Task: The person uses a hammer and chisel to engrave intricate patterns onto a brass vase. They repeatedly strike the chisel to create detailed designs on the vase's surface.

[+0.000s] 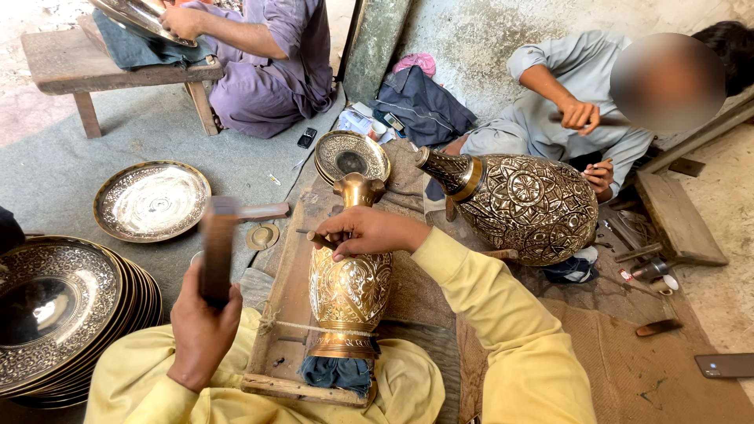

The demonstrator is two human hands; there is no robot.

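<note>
One engraved golden brass vase point(349, 286) is laid lengthwise on a wooden frame board point(284, 259) across the lap of the person in yellow sleeves, its neck pointing away and its foot resting on a blue cloth wad point(339, 372) at the board's near edge. A thin string point(314, 327) is stretched across the vase's lower body. The right hand point(365, 232) is placed on the shoulder of the vase, its grip clenched around a small metal chisel point(319, 236) whose tip meets the brass. The left hand point(202, 326) is raised beside the board's left edge, its grip closed tightly on the handle of one wooden-handled hammer point(220, 239), blurred by motion.

On the grey floor mat point(71, 169), one stack of engraved round trays point(63, 314) stands at the left, one single silvery engraved plate point(152, 200) lies beyond it, and one smaller dark-centred dish point(352, 156) lies past the vase's mouth. One large engraved brass vessel point(522, 206) is tilted on its side to the right, steadied by a second person in pale blue. A third person in purple sits at a low wooden bench point(78, 67). Two dark phones are seen: one point(307, 137) near the purple clothing, one point(724, 365) at the right edge.
</note>
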